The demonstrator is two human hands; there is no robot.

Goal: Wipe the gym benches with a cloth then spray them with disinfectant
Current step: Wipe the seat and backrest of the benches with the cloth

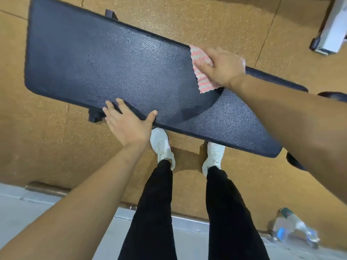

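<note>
A tan speckled rubber floor (47, 147) carries the long black textured padded bench (112, 62), which runs slantwise across the view. The left hand (127, 122) rests open on the bench's near edge, fingers straight. The right hand (223, 66) presses a pink-and-white zigzag cloth (201, 59) flat against the bench near its far edge. A blurred clear plastic bottle with a green top (294, 228) lies on the floor at lower right.

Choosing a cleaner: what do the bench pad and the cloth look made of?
Bench pad: likely black vinyl or faux leather, pebbled grain with a dull sheen. Cloth: seemingly thin fabric, pink-and-pale zigzag pattern, matte, creased under the right hand.
</note>
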